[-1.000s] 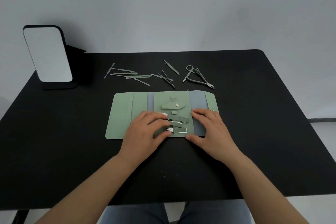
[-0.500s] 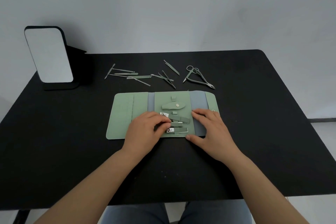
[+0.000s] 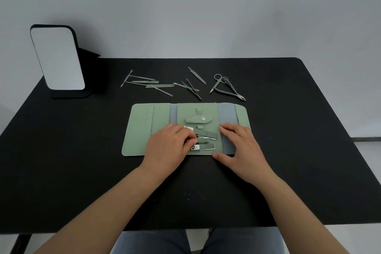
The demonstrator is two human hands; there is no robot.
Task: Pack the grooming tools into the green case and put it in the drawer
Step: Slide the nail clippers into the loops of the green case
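Note:
The green case [image 3: 140,130] lies unfolded flat on the black table [image 3: 299,130]. Two nail clippers [image 3: 206,135] sit under elastic loops in its middle panel. My left hand [image 3: 169,146] rests on the case, its curled fingertips pinching the left end of a clipper. My right hand [image 3: 241,146] lies flat with straight fingers, pressing the case's right side. Behind the case lie loose tools: several thin files and picks [image 3: 148,84], crossed tweezers [image 3: 193,87], small scissors [image 3: 219,81] and cuticle nippers [image 3: 232,93].
A standing mirror [image 3: 57,57] on a black base stands at the table's back left corner. A grey wall runs behind the table. The table's front edge is near my lap. No drawer is in view.
My left hand has drawn back slightly to the left and its fingers have curled at the clippers, uncovering more of them. My right hand has stayed pressed on the case.

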